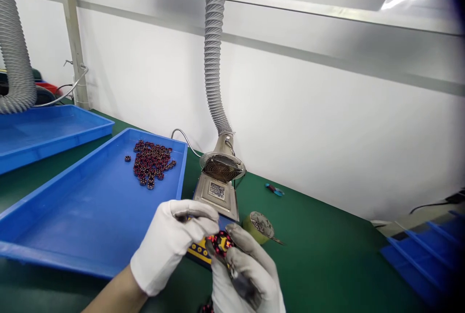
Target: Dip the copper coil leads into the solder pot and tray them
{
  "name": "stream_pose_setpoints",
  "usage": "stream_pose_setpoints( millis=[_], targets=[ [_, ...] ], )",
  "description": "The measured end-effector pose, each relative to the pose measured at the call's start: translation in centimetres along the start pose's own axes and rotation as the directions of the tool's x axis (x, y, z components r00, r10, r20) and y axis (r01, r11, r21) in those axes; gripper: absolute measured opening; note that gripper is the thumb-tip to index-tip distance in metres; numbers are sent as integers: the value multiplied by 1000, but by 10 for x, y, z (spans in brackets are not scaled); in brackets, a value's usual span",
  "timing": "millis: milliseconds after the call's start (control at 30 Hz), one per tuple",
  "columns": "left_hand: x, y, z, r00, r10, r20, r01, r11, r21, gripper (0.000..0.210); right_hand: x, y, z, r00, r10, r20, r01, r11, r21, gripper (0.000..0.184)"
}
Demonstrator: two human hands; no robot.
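Note:
My left hand (178, 240), in a white glove, has its fingers pressed together beside a small dark ring-shaped part with red and yellow on it (222, 243). Whether anything is pinched in those fingertips is hidden. My right hand (247, 269), in a white glove with grey-stained fingers, grips the ring-shaped part between thumb and fingers. A dark, shiny elongated thing (246, 288) lies across the same hand, too blurred to name. Just behind both hands stands a blue and yellow device with a metal top plate (232, 206), partly covered by the gloves.
A blue tray (90, 206) at left holds a pile of similar small rings (150, 162). Another blue tray (54, 141) lies beyond it. A fume hose (214, 51) hangs over the device. A round tin (259, 226), blue-handled cutters (274, 189) and blue bins (421, 255) are rightward.

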State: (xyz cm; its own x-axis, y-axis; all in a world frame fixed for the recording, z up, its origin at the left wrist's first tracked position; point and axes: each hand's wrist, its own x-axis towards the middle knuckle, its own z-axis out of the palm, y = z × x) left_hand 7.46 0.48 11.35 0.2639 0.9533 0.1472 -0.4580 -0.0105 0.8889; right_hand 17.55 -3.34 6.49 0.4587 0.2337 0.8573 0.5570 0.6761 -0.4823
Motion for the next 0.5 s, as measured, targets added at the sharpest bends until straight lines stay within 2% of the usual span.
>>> stream_pose_setpoints(
  millis=[133,267,333,433,500],
  targets=[
    [0,9,-2,992,88,-88,-90,996,-20,15,0,2,-4,992,-29,124,25,999,28,30],
    [-1,13,0,998,-64,4,64,993,99,20,0,1,-4,992,-41,120,39,999,18,32],
    [0,12,3,993,-115,6,114,989,98,16,0,1,-2,988,-48,144,45,999,21,32],
    [2,9,4,995,-84,-50,87,994,63,14,1,0,-1,981,-6,195,-5,998,61,33],
    [3,9,-1,991,1,-135,2,1000,17,18,1,-2,-2,980,54,194,-74,992,100,34]
  ],
)
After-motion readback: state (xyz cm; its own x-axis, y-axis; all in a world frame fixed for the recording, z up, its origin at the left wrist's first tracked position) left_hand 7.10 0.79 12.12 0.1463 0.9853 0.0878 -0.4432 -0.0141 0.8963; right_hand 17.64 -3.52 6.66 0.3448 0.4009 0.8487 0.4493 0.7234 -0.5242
